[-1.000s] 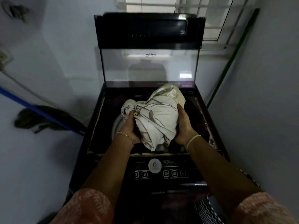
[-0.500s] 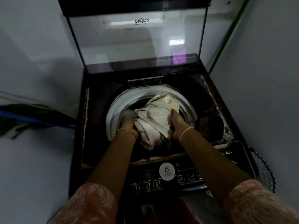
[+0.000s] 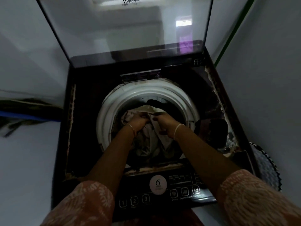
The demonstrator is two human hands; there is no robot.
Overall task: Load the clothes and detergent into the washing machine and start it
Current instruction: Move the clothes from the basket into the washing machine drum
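Observation:
A dark top-loading washing machine [image 3: 84, 121] stands open below me, its glass lid [image 3: 127, 30] raised at the back. Inside the white drum rim [image 3: 156, 89] lies a pale patterned cloth bundle [image 3: 147, 141] with a dark garment [image 3: 155, 101] behind it. My left hand [image 3: 139, 120] and my right hand [image 3: 164, 123] are both down in the drum, fingers closed on the pale cloth. The control panel [image 3: 162, 191] with its buttons runs along the front edge, between my forearms. No detergent is in view.
White walls close in on both sides. A blue bar with dark leafy stuff [image 3: 24, 115] sits at the left. A green pipe [image 3: 228, 36] runs up the right wall. A patterned basket rim [image 3: 267, 167] shows at the machine's right.
Both hands have gone from holding the pale bundle above the opening to pushing it down inside the drum. The camera has tilted down and come closer over the machine.

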